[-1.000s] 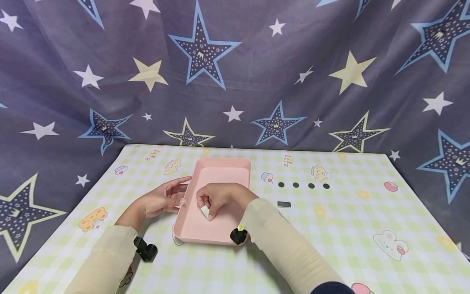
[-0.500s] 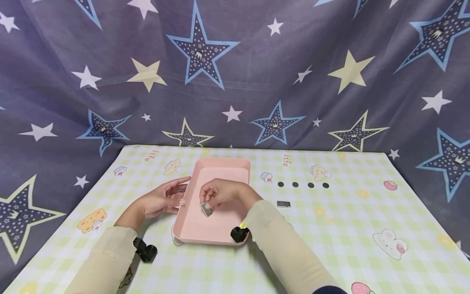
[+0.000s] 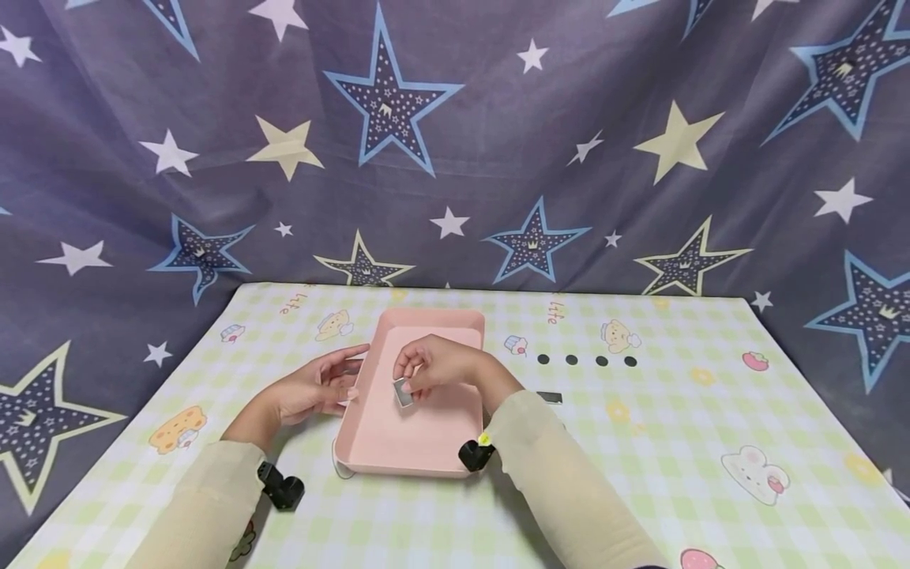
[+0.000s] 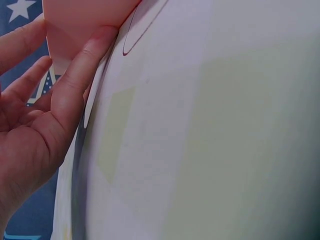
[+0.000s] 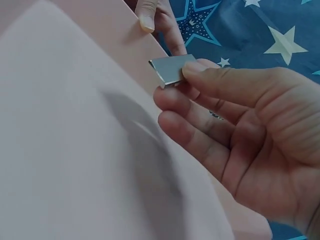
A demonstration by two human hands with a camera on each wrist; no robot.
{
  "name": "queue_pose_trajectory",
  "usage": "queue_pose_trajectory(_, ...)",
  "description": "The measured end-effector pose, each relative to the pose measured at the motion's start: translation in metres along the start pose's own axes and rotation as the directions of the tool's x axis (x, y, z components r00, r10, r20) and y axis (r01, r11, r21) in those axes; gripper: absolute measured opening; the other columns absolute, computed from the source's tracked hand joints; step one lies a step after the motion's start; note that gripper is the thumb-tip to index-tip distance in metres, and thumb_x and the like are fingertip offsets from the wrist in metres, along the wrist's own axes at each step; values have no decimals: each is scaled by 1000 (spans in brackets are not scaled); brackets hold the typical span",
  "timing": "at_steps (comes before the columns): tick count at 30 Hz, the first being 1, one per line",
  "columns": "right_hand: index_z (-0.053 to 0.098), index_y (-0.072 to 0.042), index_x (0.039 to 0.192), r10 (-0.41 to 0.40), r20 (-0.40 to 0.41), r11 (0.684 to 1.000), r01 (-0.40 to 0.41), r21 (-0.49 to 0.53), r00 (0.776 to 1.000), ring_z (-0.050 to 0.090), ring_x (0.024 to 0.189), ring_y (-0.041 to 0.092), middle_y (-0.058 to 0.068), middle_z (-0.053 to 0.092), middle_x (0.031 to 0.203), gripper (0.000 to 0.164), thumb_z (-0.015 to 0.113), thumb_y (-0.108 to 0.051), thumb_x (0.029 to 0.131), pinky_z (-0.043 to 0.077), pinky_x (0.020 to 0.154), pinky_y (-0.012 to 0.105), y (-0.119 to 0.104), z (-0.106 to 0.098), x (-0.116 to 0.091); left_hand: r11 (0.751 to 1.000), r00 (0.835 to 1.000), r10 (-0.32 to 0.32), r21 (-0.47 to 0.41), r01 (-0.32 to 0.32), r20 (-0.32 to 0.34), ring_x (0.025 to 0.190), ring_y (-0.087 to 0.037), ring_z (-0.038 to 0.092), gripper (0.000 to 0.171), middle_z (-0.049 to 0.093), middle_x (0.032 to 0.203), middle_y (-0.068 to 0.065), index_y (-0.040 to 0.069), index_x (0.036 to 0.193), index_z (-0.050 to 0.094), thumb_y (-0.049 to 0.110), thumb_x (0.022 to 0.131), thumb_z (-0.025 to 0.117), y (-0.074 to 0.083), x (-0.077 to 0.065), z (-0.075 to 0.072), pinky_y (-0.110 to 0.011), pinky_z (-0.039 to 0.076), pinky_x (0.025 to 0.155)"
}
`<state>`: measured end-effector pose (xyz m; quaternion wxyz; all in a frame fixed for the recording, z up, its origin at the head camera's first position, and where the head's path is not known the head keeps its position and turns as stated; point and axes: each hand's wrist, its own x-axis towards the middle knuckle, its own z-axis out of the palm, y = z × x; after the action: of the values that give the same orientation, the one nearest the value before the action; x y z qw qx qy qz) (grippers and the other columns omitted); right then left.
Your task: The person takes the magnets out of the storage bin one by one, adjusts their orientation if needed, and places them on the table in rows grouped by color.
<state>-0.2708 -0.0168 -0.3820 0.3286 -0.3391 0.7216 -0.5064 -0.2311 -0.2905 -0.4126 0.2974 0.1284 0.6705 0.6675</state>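
Observation:
My right hand (image 3: 444, 367) pinches a small flat rectangular metal plate (image 5: 172, 68) between thumb and fingers, above the inside of a pink tray (image 3: 408, 450). The plate looks silvery grey with a bright edge and is held tilted, apart from the tray's bottom. At the tray's left side, my left hand (image 3: 313, 387) rests its thumb against the outer wall, fingers extended along it. The left wrist view shows that thumb (image 4: 82, 67) touching the pink wall.
Several small black discs (image 3: 572, 360) lie in a row on the checked tablecloth (image 3: 675, 474), right of the tray. A second grey rectangular plate (image 3: 550, 397) lies nearer, partly hidden by my right sleeve. A star-patterned curtain (image 3: 455, 158) hangs behind the table.
My right hand has lifted and shifted slightly away and to the right, carrying the plate, whose visible face has turned from whitish to grey. My left hand has stayed put.

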Motion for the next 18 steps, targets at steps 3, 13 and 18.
queue_pose_trajectory(3,65,6,103,-11,5,1000,11,-23,1000,67,66,19,13,66,84,16,67,8,87,58,69,38,-3,-2,-5,1000,1000,0,5,0,1,134,-30,40,86,8,159,-26,8,157,4,-3,93,60,0,0,0,-55,47,94)
queue_pose_trajectory(13,67,9,114,-85,4,992,85,-91,996,67,67,18,10,68,83,26,65,7,88,58,69,34,-10,-7,-25,1000,1000,-2,17,2,-1,130,-24,45,85,8,159,-26,8,157,6,-2,93,60,1,-1,1,-53,48,94)
queue_pose_trajectory(18,68,8,113,-114,-12,987,112,-112,993,69,68,21,11,69,83,25,65,7,89,58,69,35,-9,-9,-36,1000,1000,-1,21,1,-1,128,-20,46,85,7,159,-24,9,157,6,-2,93,60,1,-1,1,-53,48,94)
